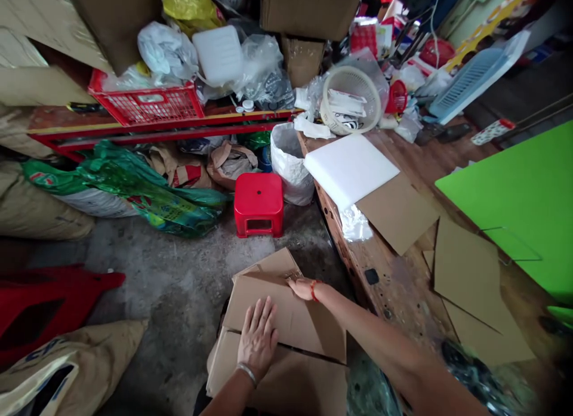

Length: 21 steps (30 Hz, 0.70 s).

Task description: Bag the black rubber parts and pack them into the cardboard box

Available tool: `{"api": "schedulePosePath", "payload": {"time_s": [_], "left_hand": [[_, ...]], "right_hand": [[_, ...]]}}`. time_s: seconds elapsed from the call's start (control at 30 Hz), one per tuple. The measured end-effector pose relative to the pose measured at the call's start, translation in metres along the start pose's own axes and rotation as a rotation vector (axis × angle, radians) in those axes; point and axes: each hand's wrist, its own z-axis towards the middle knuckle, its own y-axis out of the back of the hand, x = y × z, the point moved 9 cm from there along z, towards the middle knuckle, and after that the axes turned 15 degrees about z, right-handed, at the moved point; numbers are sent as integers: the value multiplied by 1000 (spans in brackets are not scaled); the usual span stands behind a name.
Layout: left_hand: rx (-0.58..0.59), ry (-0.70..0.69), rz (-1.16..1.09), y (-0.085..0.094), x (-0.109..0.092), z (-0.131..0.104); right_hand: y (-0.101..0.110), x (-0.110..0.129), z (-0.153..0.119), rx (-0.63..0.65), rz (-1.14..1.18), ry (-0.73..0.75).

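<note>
A brown cardboard box [308, 374] lies in front of me, its two top flaps meeting along a narrow dark gap. My left hand [259, 341] rests flat across that gap, fingers stretched forward and a metal bangle at the wrist. At the far edge of the box is my right hand [303, 288], with a red bracelet on the wrist. Its fingers curl over the edge beside a raised cardboard flap [273, 264]; the fingertips are partly hidden, and I cannot tell whether they grip the flap or only touch it.
Ahead on the concrete floor stands a red plastic stool [258, 195]. To the right, a wooden table [398, 284] carries a white foam sheet [351, 168] and several cardboard pieces [468, 273]. A paper sack [107, 362] and red plastic furniture [54, 308] occupy the left.
</note>
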Motion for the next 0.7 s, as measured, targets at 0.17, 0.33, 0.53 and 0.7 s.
{"api": "schedulePosePath", "payload": {"time_s": [0.17, 0.33, 0.53, 0.7], "left_hand": [[3, 40, -96, 6, 5, 9], [19, 297, -175, 3, 82, 25], [99, 474, -197, -36, 134, 36], [101, 452, -142, -22, 98, 18]], "right_hand": [[-44, 17, -88, -131, -138, 141], [-75, 23, -138, -168, -263, 241], [-66, 22, -134, -149, -226, 293], [-64, 28, -129, -117, -89, 261]]}}
